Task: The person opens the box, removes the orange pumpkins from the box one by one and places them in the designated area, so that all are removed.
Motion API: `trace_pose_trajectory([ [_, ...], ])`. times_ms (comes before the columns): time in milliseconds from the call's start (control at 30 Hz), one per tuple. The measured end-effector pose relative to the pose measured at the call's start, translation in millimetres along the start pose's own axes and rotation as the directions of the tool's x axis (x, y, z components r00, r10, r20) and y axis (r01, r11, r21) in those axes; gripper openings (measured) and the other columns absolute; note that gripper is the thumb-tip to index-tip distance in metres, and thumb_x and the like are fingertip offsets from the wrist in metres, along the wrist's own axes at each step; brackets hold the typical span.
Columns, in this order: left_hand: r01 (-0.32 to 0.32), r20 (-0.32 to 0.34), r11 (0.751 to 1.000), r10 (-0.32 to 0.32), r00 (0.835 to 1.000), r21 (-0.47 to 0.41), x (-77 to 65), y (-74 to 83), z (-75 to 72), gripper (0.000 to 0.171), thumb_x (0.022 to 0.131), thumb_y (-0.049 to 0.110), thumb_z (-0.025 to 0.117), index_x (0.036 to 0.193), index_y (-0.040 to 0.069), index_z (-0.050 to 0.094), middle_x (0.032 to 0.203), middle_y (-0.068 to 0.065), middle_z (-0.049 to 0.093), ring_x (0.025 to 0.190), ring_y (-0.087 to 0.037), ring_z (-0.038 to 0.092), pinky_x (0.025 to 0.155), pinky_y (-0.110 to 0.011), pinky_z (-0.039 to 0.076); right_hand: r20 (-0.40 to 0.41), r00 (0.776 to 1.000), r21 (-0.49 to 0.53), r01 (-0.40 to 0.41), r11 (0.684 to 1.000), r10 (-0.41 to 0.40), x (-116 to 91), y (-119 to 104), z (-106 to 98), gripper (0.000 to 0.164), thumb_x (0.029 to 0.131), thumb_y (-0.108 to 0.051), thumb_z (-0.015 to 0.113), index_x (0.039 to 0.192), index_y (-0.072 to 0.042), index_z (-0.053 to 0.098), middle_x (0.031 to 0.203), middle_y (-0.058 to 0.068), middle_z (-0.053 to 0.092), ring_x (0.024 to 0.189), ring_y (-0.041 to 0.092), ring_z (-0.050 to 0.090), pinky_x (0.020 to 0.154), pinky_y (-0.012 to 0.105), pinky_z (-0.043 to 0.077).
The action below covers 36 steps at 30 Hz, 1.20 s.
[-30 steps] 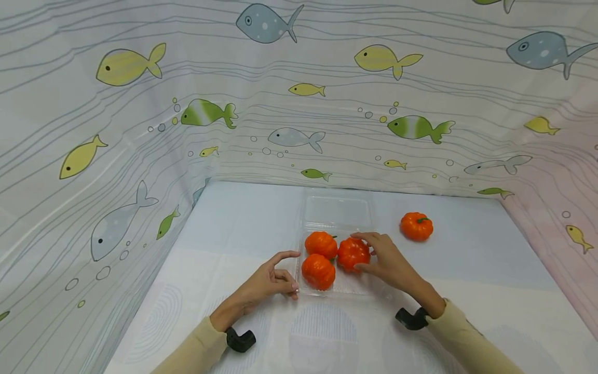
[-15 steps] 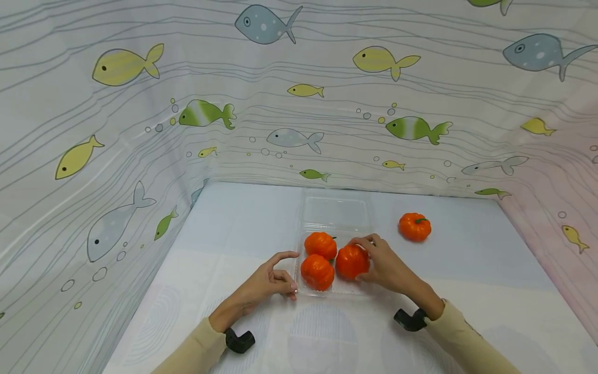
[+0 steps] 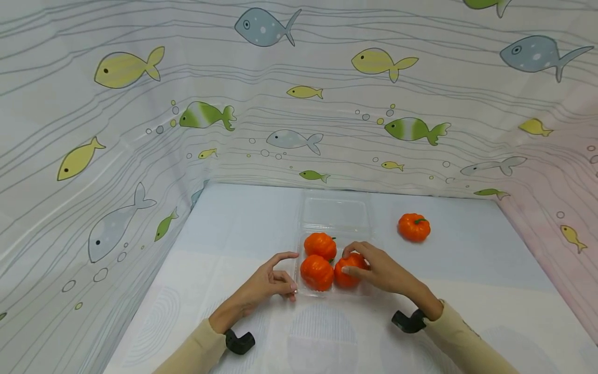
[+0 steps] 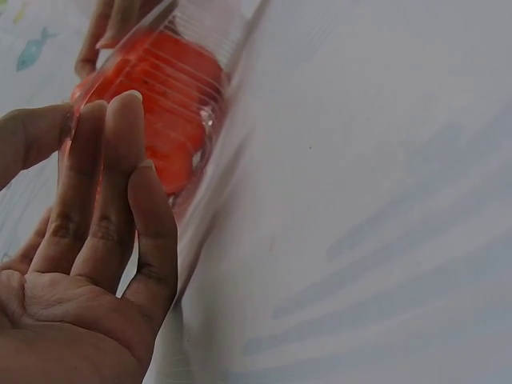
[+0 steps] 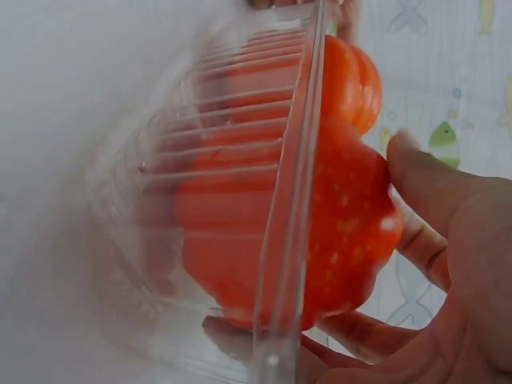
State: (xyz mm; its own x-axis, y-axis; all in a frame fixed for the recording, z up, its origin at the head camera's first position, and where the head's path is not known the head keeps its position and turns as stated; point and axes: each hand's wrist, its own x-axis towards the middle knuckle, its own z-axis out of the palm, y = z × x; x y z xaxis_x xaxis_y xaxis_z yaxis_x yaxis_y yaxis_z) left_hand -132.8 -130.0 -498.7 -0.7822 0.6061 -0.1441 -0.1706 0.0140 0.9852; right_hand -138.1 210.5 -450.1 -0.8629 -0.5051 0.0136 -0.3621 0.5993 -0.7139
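Observation:
Two small orange ribbed pumpkins, the rear one [image 3: 320, 245] and the front one [image 3: 316, 272], sit in the left half of a clear plastic clamshell box [image 3: 359, 237]. A third pumpkin [image 3: 344, 275] is in its front right part, and my right hand [image 3: 380, 267] holds it, thumb and fingers curled round its right side. Through the ribbed wall in the right wrist view, that pumpkin [image 5: 352, 224] shows partly above the rim. At the box's left side, my left hand [image 3: 268, 280] grips the rim; its fingers [image 4: 120, 136] lie against the wall in the left wrist view.
Another orange pumpkin [image 3: 413, 227] with a green stem stands on the table to the right, behind my right hand. The box's lid [image 3: 335, 212] lies folded back behind it. Fish-printed cloth [image 3: 261, 104] walls in the back and sides of the table [image 3: 252, 218].
My right hand has turned the third pumpkin and shifted it toward me and slightly left, next to the front left one. My left hand stays at the box's edge.

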Motion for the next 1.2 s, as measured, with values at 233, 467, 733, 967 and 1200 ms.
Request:
trace_pose_trajectory([
  [233,-0.010,0.001,1.000,0.010,1.000,0.010,-0.4,-1.5,0.1,0.078,0.095,0.006,0.075,0.159,0.018,0.032,0.094,-0.018,0.071,0.081,-0.029,0.073,0.085,-0.041,0.059,0.078,0.991,0.101,-0.115,0.988,0.107,-2,0,-2,0.060,0.088,-0.039,0.083,0.130,-0.007,0.054,0.122,0.002,0.062,0.110,0.024,0.060,0.092,0.041,0.056],
  [467,-0.007,0.000,1.000,0.007,1.000,0.020,0.0,-1.4,-0.3,0.078,0.095,0.007,0.075,0.159,0.018,0.032,0.095,-0.019,0.072,0.081,-0.029,0.073,0.085,-0.041,0.059,0.157,0.972,0.011,-0.178,0.984,0.174,-4,-9,-10,0.073,0.082,-0.036,0.088,0.138,-0.003,0.057,0.123,0.004,0.061,0.108,0.023,0.057,0.089,0.041,0.056],
  [733,0.000,0.002,1.000,0.000,1.000,0.008,0.1,-1.1,-0.6,0.078,0.094,0.008,0.076,0.159,0.018,0.032,0.095,-0.019,0.071,0.081,-0.030,0.073,0.084,-0.041,0.059,0.215,0.967,-0.098,-0.119,0.988,0.137,-8,-16,-20,0.071,0.078,-0.022,0.089,0.139,-0.007,0.056,0.130,0.007,0.058,0.118,0.029,0.051,0.090,0.047,0.057],
  [967,-0.003,0.007,1.000,0.003,1.000,0.011,1.5,-1.5,-1.4,0.078,0.094,0.008,0.075,0.159,0.018,0.032,0.095,-0.019,0.072,0.082,-0.031,0.073,0.084,-0.040,0.058,0.207,0.969,-0.139,-0.108,0.984,0.135,-5,-12,-19,0.069,0.085,-0.040,0.084,0.139,-0.006,0.058,0.126,0.007,0.060,0.113,0.025,0.053,0.088,0.043,0.057],
  [1200,-0.002,0.006,1.000,0.001,1.000,0.012,1.8,-2.7,-1.8,0.078,0.094,0.007,0.076,0.159,0.018,0.033,0.095,-0.019,0.072,0.082,-0.031,0.073,0.084,-0.041,0.058,0.206,0.971,-0.153,-0.088,0.984,0.118,-4,-10,-18,0.068,0.082,-0.032,0.087,0.139,-0.006,0.060,0.130,0.011,0.056,0.116,0.028,0.054,0.094,0.048,0.055],
])
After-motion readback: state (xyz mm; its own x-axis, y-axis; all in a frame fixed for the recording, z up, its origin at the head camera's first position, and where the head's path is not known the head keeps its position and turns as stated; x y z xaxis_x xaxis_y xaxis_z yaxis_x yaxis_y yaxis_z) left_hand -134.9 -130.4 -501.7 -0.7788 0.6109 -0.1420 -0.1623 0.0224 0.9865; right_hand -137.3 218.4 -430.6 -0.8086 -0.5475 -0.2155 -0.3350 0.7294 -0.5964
